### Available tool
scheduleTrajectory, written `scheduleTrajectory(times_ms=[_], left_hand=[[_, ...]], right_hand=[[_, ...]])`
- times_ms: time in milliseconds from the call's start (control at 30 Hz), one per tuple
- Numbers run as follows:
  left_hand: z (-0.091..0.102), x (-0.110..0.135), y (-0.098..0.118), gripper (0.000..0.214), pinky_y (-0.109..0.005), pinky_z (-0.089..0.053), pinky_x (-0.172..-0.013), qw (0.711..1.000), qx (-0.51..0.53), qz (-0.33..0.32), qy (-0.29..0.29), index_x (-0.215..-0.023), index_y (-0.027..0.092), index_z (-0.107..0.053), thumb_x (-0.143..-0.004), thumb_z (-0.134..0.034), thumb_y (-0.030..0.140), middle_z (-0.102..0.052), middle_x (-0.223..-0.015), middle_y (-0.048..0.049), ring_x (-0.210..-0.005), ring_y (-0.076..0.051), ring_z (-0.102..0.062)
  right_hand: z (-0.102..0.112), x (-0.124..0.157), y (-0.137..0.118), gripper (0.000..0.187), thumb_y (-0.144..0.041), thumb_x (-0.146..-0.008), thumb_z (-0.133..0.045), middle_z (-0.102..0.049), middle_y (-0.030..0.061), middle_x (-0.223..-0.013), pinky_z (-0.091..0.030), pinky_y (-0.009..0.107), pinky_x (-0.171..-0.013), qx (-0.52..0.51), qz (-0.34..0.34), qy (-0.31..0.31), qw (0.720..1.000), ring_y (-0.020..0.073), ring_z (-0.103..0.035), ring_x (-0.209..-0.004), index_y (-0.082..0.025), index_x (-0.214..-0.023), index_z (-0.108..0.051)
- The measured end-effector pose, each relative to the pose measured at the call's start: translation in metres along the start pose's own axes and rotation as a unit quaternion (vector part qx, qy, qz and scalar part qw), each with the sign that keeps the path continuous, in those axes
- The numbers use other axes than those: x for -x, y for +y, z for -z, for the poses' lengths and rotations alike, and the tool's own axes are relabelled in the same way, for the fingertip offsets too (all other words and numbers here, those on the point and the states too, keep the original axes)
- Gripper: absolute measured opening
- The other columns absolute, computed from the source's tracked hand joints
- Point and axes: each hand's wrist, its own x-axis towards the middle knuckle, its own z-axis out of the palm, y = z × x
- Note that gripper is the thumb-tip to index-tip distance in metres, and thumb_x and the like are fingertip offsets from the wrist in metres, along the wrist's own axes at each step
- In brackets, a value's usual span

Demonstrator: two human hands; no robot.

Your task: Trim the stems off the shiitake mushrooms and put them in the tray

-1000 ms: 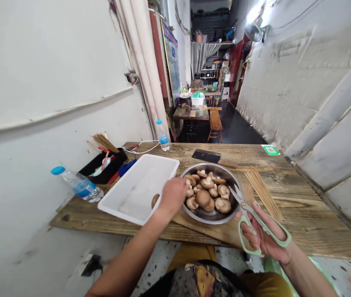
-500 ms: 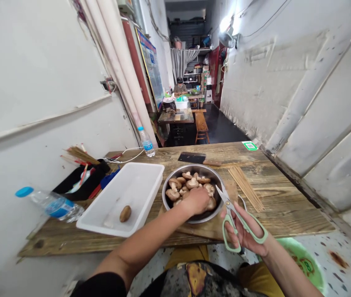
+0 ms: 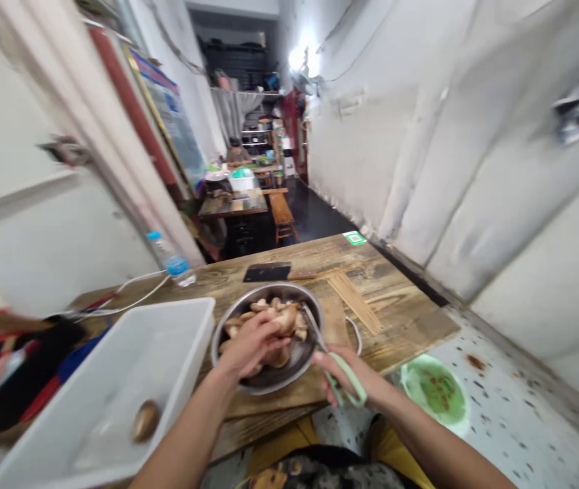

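Observation:
My left hand (image 3: pixel 249 343) reaches into a steel bowl (image 3: pixel 228 324) of brown mushrooms (image 3: pixel 285 320), its fingers curled over one of them. My right hand (image 3: pixel 353 379) grips green-handled scissors (image 3: pixel 339 372) at the bowl's right rim, blades pointing up and away. To the left a white plastic tray (image 3: pixel 116 380) holds a single mushroom (image 3: pixel 145 420). The picture is smeared by motion.
On the wooden table (image 3: pixel 401 319) lie a cleaver (image 3: pixel 268 272), a bundle of bamboo skewers (image 3: pixel 353 302) and a water bottle (image 3: pixel 170 260). A green basin (image 3: pixel 435 392) stands on the floor at the right. Far down the corridor a person sits at another table (image 3: pixel 233 204).
The camera has swung right and down. My left hand went from the white tray, where it left a mushroom, into the bowl. My right hand kept the scissors, now beside the bowl.

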Motion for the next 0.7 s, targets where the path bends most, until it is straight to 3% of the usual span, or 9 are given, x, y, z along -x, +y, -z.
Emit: scheduleTrajectory(times_ms=[100, 167, 300, 400, 500, 567, 700], left_hand=[[0.012, 0.000, 0.001, 0.026, -0.032, -0.054, -0.077, 0.992, 0.113, -0.008, 0.060, -0.081, 0.017, -0.054, -0.063, -0.072, 0.020, -0.065, -0.089, -0.0012, -0.084, -0.017, -0.064], [0.012, -0.001, -0.001, 0.031, -0.034, -0.054, -0.078, 0.987, 0.129, -0.037, 0.085, -0.087, 0.019, -0.054, -0.063, -0.073, 0.017, -0.065, -0.089, 0.0005, -0.083, -0.016, -0.064], [0.002, 0.003, -0.005, 0.055, -0.032, -0.052, -0.080, 0.986, 0.133, -0.068, 0.071, -0.113, 0.021, -0.051, -0.063, -0.073, 0.014, -0.064, -0.101, -0.0030, -0.086, -0.014, -0.063], [0.000, 0.002, -0.006, 0.060, -0.028, -0.050, -0.080, 0.989, 0.122, -0.078, 0.043, -0.119, 0.017, -0.052, -0.063, -0.073, 0.016, -0.063, -0.105, -0.0071, -0.089, -0.015, -0.061], [0.004, 0.004, -0.006, 0.069, -0.028, -0.046, -0.087, 0.990, 0.103, -0.095, 0.018, -0.126, 0.019, -0.048, -0.062, -0.074, 0.015, -0.061, -0.112, -0.0079, -0.097, -0.016, -0.058], [0.006, 0.009, -0.005, 0.072, -0.027, -0.042, -0.091, 0.991, 0.085, -0.106, -0.001, -0.129, 0.020, -0.046, -0.063, -0.074, 0.014, -0.060, -0.115, -0.0077, -0.101, -0.015, -0.056], [0.008, 0.016, -0.003, 0.074, -0.031, -0.041, -0.094, 0.991, 0.068, -0.105, -0.039, -0.133, 0.021, -0.042, -0.066, -0.072, 0.018, -0.059, -0.117, -0.0079, -0.100, -0.016, -0.057]], right_hand=[[-0.007, 0.000, -0.004, 0.048, -0.065, -0.072, -0.056, -0.050, -0.0056, -0.052, -0.039, 0.021, -0.039, 0.117, 0.018, -0.011, 0.993, 0.0096, -0.049, -0.041, -0.018, -0.085, -0.054], [-0.008, 0.003, -0.005, 0.044, -0.061, -0.073, -0.057, -0.054, -0.0030, -0.057, -0.041, 0.022, -0.048, 0.239, 0.061, 0.032, 0.969, 0.0113, -0.052, -0.050, -0.018, -0.084, -0.059], [0.001, 0.008, -0.002, 0.040, -0.055, -0.079, -0.054, -0.064, 0.0049, -0.080, -0.043, 0.027, -0.065, 0.455, 0.136, 0.148, 0.867, 0.0179, -0.059, -0.071, -0.019, -0.095, -0.062], [0.014, 0.001, 0.000, 0.041, -0.050, -0.084, -0.049, -0.064, 0.0083, -0.088, -0.042, 0.028, -0.063, 0.577, 0.169, 0.185, 0.777, 0.0202, -0.061, -0.072, -0.019, -0.110, -0.058], [0.024, -0.005, -0.004, 0.036, -0.044, -0.085, -0.049, -0.063, 0.0076, -0.084, -0.041, 0.029, -0.061, 0.662, 0.218, 0.194, 0.690, 0.0218, -0.061, -0.074, -0.019, -0.109, -0.058], [0.026, -0.005, -0.010, 0.032, -0.042, -0.084, -0.051, -0.061, 0.0060, -0.081, -0.039, 0.029, -0.061, 0.695, 0.237, 0.196, 0.650, 0.0214, -0.060, -0.072, -0.020, -0.106, -0.059], [0.030, -0.005, -0.023, 0.028, -0.042, -0.083, -0.053, -0.059, 0.0039, -0.078, -0.035, 0.028, -0.059, 0.730, 0.249, 0.204, 0.602, 0.0195, -0.057, -0.070, -0.022, -0.102, -0.059]])
